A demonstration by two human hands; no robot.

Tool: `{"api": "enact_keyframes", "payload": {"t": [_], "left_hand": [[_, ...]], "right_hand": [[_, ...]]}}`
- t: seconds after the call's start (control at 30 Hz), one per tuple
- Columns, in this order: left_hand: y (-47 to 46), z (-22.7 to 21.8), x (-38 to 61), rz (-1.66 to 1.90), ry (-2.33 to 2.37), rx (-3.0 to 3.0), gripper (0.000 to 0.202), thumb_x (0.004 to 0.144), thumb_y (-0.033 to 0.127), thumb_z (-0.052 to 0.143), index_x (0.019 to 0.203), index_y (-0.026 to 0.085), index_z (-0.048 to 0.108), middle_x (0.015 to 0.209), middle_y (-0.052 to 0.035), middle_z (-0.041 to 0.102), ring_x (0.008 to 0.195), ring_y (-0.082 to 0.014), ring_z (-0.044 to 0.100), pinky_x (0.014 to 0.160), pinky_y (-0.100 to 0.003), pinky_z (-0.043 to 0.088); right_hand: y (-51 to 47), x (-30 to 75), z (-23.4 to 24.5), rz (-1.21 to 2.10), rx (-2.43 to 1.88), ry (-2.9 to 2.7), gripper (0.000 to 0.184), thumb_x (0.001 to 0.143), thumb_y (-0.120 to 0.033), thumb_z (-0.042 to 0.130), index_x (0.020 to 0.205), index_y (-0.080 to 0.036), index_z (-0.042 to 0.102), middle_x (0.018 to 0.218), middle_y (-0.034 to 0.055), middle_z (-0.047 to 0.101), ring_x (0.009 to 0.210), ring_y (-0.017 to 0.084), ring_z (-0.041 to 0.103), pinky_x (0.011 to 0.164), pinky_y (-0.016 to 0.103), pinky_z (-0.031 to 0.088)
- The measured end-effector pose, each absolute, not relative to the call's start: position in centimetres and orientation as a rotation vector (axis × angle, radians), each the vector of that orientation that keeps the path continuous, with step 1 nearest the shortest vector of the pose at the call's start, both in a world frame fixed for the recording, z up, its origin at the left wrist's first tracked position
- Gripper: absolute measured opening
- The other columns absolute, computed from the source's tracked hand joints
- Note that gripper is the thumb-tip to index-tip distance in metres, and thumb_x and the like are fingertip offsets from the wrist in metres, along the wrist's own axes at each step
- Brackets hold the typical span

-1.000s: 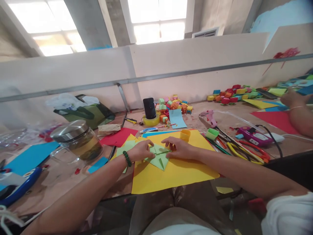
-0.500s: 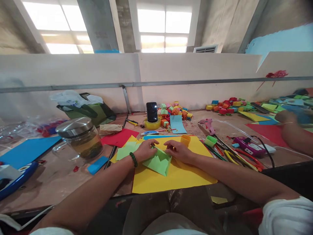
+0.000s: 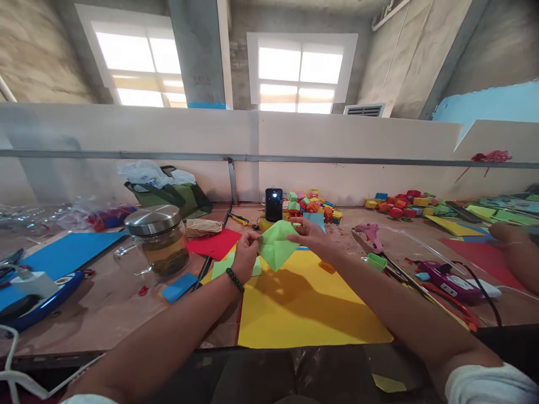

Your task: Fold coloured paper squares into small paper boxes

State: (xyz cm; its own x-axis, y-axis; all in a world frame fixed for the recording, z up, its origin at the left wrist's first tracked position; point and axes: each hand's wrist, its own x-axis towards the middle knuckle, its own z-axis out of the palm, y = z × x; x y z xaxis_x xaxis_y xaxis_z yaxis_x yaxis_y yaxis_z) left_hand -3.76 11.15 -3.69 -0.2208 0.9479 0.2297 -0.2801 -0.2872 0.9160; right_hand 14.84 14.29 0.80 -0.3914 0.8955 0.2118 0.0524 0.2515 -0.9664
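Observation:
A folded light green paper piece (image 3: 275, 245) hangs in the air above a large yellow sheet (image 3: 307, 306). My left hand (image 3: 245, 253), with a dark bead bracelet at the wrist, pinches its left edge. My right hand (image 3: 311, 235) pinches its upper right edge. Both hands are closed on the paper. More light green sheets (image 3: 223, 266) lie flat under my left wrist. A small yellow paper cup (image 3: 327, 266) sits on the yellow sheet beside my right forearm.
A lidded glass jar (image 3: 160, 240) stands to the left, beside red paper (image 3: 214, 243) and blue paper (image 3: 63, 253). A phone (image 3: 273, 204) and a pile of coloured paper cubes (image 3: 310, 203) sit at the back. A glue gun (image 3: 369, 232), pens and cables lie at right. Another person's arm (image 3: 516, 252) rests far right.
Both hands have lifted the green paper off the yellow sheet and hold it up in the air. The camera has tilted upward.

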Motion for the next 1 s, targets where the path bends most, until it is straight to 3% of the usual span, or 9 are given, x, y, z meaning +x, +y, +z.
{"api": "enact_keyframes", "payload": {"t": [0.1,0.23,0.33,0.47,0.57,0.8,1.0], "left_hand": [[10.8,-3.2,-3.9,1.583,0.903,1.041,0.038,0.055,0.038,0.073,0.08,0.019,0.052,0.068,0.0034,0.058,0.058,-0.0106,0.053,0.055,-0.021,0.043],[10.6,-2.8,-3.9,1.334,0.815,1.06,0.045,0.067,0.054,0.062,0.091,0.016,0.063,0.077,-0.0057,0.068,0.071,-0.0204,0.063,0.062,-0.03,0.049],[10.4,-2.8,-3.6,1.202,0.849,1.137,0.046,0.067,0.058,0.067,0.081,0.014,0.065,0.073,-0.0049,0.068,0.067,-0.0175,0.062,0.062,-0.027,0.048],[9.9,-2.9,-3.3,1.09,0.905,1.195,0.051,0.055,0.061,0.077,0.066,0.014,0.064,0.064,-0.0019,0.064,0.055,-0.0121,0.057,0.054,-0.022,0.045],[9.7,-2.9,-3.2,1.029,0.917,1.211,0.052,0.051,0.061,0.079,0.066,0.014,0.064,0.064,-0.0026,0.065,0.056,-0.0132,0.059,0.055,-0.024,0.047],[9.5,-3.0,-3.1,1.023,0.919,1.233,0.045,0.058,0.057,0.074,0.064,0.016,0.057,0.061,-0.0006,0.06,0.056,-0.0134,0.057,0.056,-0.025,0.046],[9.4,-3.1,-3.1,1.094,0.947,1.264,0.036,0.064,0.049,0.068,0.066,0.017,0.054,0.06,0.0028,0.051,0.056,-0.0103,0.048,0.055,-0.022,0.04]], "right_hand": [[14.9,14.6,-0.4,1.101,-0.803,-1.657,0.041,0.059,-0.041,0.076,0.087,-0.019,0.056,0.07,-0.0016,0.062,0.063,0.013,0.056,0.06,0.026,0.046],[15.1,15.3,-1.2,0.939,-0.743,-1.722,0.027,0.065,-0.042,0.07,0.072,-0.018,0.059,0.067,-0.0019,0.059,0.06,0.012,0.053,0.057,0.024,0.041],[14.7,16.0,-1.0,0.9,-0.697,-1.882,0.021,0.069,-0.036,0.067,0.079,-0.018,0.068,0.076,0.001,0.066,0.069,0.015,0.058,0.062,0.025,0.044],[14.2,16.2,-0.9,0.902,-0.662,-2.075,0.023,0.075,-0.032,0.063,0.089,-0.017,0.074,0.089,0.005,0.072,0.082,0.02,0.064,0.067,0.028,0.048],[14.3,16.2,-1.3,0.861,-0.661,-2.054,0.025,0.074,-0.027,0.062,0.094,-0.017,0.074,0.095,0.0069,0.073,0.086,0.022,0.066,0.071,0.03,0.051],[14.4,16.7,-2.5,0.389,-0.523,-2.158,0.04,0.079,-0.01,0.05,0.109,-0.026,0.071,0.109,0.006,0.071,0.1,0.021,0.067,0.085,0.033,0.052],[14.1,17.0,-2.7,0.102,-0.43,-2.32,0.035,0.092,-0.018,0.045,0.119,-0.026,0.065,0.107,0.0086,0.07,0.1,0.019,0.066,0.082,0.03,0.054]]}}
